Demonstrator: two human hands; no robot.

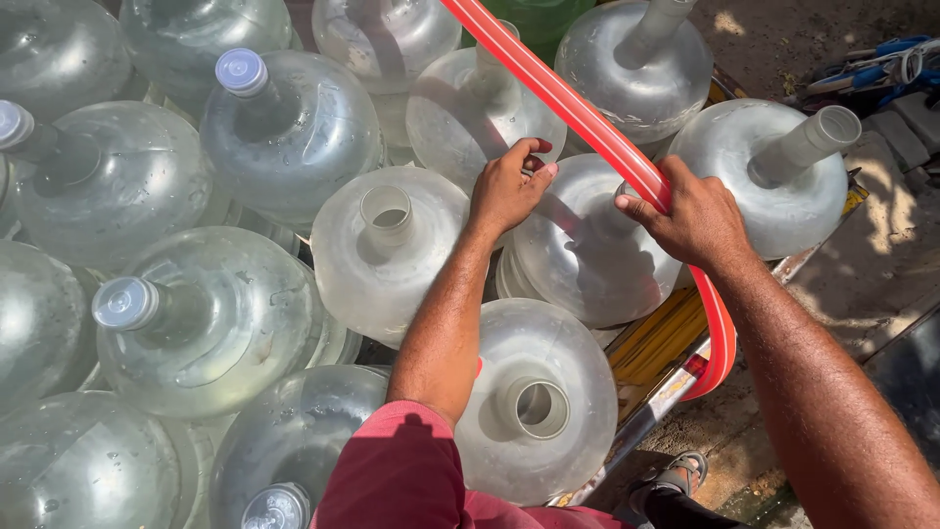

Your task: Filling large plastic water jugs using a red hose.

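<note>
Packed across a cart [676,377], we count about fifteen clear jugs [382,250], four capped, and one red hose [587,113] that our right hand [697,217] grips closed at three o'clock, left hand [509,186] curled beside it on a jug.

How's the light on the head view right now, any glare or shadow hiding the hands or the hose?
Head view: hard sunlight, sharp focus, no motion blur. The left hand and right hand on the red hose are clearly lit. Their arms cast dark shadows across the jug below. Bright glare washes out the open-necked jug at right; the capped jugs at left sit in softer shade.
</note>
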